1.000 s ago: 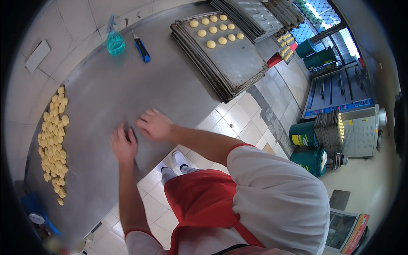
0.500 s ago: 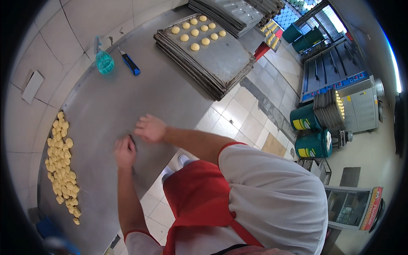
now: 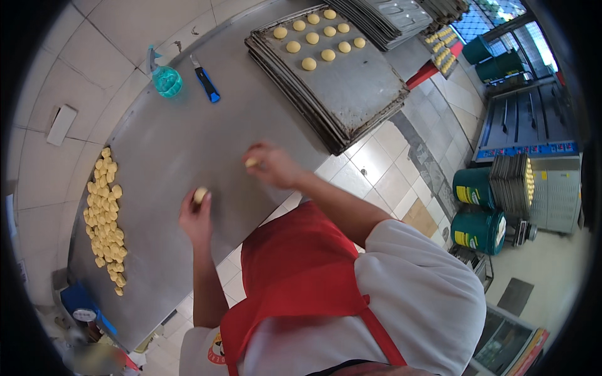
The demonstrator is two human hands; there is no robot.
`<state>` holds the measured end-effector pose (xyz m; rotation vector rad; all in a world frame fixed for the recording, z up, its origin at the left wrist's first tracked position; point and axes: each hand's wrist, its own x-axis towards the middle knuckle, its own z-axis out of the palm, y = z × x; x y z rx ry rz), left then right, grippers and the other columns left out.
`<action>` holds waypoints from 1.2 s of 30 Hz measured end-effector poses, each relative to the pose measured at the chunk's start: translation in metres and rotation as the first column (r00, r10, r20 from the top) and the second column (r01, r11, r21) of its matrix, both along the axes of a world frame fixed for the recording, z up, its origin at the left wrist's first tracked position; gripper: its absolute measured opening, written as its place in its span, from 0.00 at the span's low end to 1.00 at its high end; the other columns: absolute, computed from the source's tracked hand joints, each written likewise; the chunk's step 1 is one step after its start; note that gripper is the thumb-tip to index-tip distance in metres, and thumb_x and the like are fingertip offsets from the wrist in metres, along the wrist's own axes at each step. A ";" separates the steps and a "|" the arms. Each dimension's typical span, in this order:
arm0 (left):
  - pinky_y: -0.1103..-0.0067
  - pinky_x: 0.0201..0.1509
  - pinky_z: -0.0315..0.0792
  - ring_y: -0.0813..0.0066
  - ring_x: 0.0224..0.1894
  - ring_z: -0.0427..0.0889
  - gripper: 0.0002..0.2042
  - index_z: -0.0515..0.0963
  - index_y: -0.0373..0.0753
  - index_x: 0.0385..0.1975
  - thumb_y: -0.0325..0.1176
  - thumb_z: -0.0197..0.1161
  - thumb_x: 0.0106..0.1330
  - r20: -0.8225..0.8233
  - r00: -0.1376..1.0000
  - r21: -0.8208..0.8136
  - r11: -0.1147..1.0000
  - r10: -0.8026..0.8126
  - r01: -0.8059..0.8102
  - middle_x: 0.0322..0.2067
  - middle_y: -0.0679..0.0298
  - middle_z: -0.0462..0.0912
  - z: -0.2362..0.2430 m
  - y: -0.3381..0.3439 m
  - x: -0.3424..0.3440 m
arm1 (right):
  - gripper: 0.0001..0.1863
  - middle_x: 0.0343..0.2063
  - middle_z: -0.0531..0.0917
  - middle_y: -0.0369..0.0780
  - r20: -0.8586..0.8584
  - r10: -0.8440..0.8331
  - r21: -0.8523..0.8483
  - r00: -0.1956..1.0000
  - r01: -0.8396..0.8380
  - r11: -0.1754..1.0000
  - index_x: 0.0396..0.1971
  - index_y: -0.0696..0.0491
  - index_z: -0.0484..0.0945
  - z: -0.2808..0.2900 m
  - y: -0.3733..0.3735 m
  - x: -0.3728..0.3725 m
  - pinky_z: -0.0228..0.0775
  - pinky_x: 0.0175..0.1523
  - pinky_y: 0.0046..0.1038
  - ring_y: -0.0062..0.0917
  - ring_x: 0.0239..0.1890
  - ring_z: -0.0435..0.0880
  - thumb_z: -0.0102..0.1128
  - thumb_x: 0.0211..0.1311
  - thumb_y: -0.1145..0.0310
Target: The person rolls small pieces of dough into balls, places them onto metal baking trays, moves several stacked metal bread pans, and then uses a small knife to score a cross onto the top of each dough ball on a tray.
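While the left hand [image 3: 196,216] pinches a small dough ball [image 3: 200,194] at its fingertips above the steel table [image 3: 188,144], the right hand [image 3: 271,164] closes around a second dough piece [image 3: 251,162]; the two hands are near each other. Left of the left hand lies a heap of dough pieces [image 3: 105,216]; beyond the right hand sits a stack of baking trays [image 3: 351,88] carrying shaped rounds [image 3: 320,37]; a spray bottle [image 3: 164,76] and blue cutter [image 3: 205,81] lie farther off.

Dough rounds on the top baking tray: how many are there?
8 on the top baking tray, all at its far end: five in the far row and three in the row nearer the person. None appear hidden.
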<state>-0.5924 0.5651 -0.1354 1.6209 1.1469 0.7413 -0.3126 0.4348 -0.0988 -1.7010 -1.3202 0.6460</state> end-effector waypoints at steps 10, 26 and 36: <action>0.66 0.52 0.83 0.59 0.46 0.88 0.21 0.86 0.42 0.54 0.34 0.80 0.60 -0.223 0.897 0.481 0.757 -0.382 0.442 0.43 0.60 0.88 0.064 -0.056 0.415 | 0.20 0.53 0.85 0.48 0.159 -0.406 0.010 0.900 0.410 0.912 0.54 0.52 0.88 0.040 -0.068 0.311 0.80 0.58 0.41 0.44 0.52 0.87 0.74 0.61 0.75; 0.62 0.65 0.76 0.52 0.61 0.79 0.27 0.81 0.42 0.62 0.36 0.78 0.63 -0.366 0.918 0.586 0.729 -0.149 0.352 0.60 0.58 0.82 0.078 -0.038 0.276 | 0.21 0.54 0.87 0.50 0.347 -0.105 -0.157 0.932 0.168 0.973 0.56 0.51 0.87 0.028 -0.047 0.328 0.79 0.61 0.43 0.49 0.55 0.86 0.73 0.63 0.69; 0.59 0.64 0.78 0.44 0.59 0.81 0.15 0.86 0.39 0.51 0.33 0.69 0.66 -0.574 0.450 0.577 0.728 0.684 -0.371 0.58 0.48 0.83 0.001 0.089 -0.244 | 0.26 0.68 0.78 0.47 0.594 -0.330 -0.098 0.733 0.473 0.875 0.68 0.51 0.80 0.075 -0.067 0.232 0.78 0.64 0.46 0.42 0.68 0.80 0.71 0.73 0.65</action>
